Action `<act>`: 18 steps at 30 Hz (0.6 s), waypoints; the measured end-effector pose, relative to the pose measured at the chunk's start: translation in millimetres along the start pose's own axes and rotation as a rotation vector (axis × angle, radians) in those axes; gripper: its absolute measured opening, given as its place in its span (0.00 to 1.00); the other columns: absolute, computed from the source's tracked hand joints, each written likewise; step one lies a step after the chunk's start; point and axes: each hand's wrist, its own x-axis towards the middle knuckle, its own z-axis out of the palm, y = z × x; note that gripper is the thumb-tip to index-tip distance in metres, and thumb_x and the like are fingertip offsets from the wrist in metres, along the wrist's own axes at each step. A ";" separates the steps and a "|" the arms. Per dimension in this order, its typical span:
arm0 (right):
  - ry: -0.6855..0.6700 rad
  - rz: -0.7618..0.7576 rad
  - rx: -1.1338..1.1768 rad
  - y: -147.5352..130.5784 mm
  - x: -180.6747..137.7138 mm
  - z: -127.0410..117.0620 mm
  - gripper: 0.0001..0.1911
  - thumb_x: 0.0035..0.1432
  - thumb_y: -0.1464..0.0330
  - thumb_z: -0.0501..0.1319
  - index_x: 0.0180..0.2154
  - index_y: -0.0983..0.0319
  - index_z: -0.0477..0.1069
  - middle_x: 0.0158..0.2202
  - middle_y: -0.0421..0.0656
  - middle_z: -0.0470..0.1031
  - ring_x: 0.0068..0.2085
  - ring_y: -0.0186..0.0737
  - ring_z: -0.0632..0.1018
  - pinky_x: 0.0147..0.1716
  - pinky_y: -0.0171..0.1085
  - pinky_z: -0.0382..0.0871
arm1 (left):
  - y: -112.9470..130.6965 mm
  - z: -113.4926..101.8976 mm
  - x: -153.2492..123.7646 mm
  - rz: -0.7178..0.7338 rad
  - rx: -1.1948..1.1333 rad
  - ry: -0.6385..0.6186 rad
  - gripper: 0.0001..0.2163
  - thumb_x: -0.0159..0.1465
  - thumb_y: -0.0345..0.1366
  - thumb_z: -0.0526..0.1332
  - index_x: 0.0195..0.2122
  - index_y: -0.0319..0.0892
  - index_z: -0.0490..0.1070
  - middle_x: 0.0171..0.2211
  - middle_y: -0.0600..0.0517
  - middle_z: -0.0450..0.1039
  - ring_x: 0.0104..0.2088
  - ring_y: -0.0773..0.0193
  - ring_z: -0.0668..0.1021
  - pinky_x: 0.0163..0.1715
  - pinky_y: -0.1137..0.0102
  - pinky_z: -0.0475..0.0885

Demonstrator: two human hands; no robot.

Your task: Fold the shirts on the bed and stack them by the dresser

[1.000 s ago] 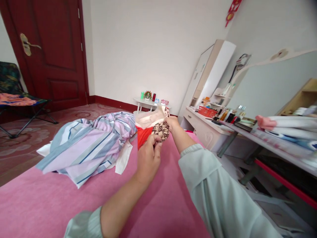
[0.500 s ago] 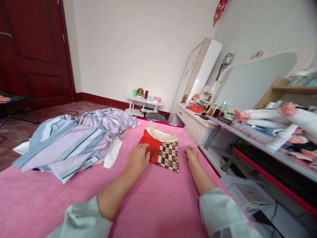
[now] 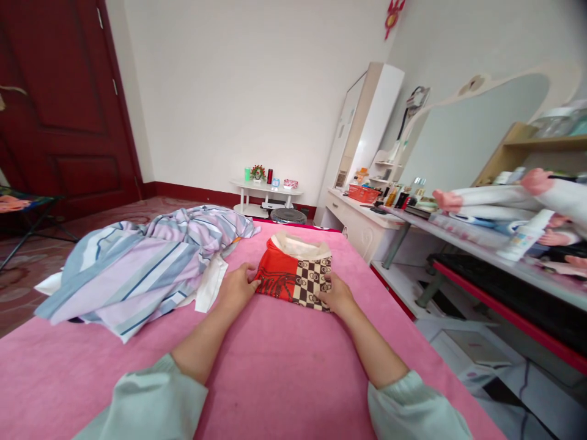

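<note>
A small folded garment (image 3: 293, 272), red on the left and brown-checked on the right with a cream edge at the far side, lies flat on the pink bed cover (image 3: 284, 373). My left hand (image 3: 237, 286) pinches its near left corner. My right hand (image 3: 337, 293) grips its near right corner, fingers curled on the checked cloth. Both forearms reach forward from pale green sleeves.
A crumpled striped lilac and blue sheet (image 3: 147, 263) lies left of the garment. To the right stands a dressing table (image 3: 367, 220) with bottles and a red basket, and a cluttered shelf (image 3: 509, 244). A small white table (image 3: 266, 189) and a dark red door (image 3: 68, 104) are behind.
One second ago both hands held the garment up in the air. It then lay flat on the bed, and now both hands have closed on its near corners.
</note>
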 end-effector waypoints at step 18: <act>0.159 -0.354 -0.076 -10.3 -12.2 -12.4 0.15 0.55 0.67 0.59 0.45 0.60 0.73 0.47 0.46 0.74 0.49 0.44 0.73 0.48 0.41 0.65 | -16.2 7.9 30.9 0.051 -0.171 -0.203 0.08 0.55 0.35 0.60 0.33 0.41 0.77 0.33 0.51 0.79 0.37 0.59 0.79 0.34 0.73 0.70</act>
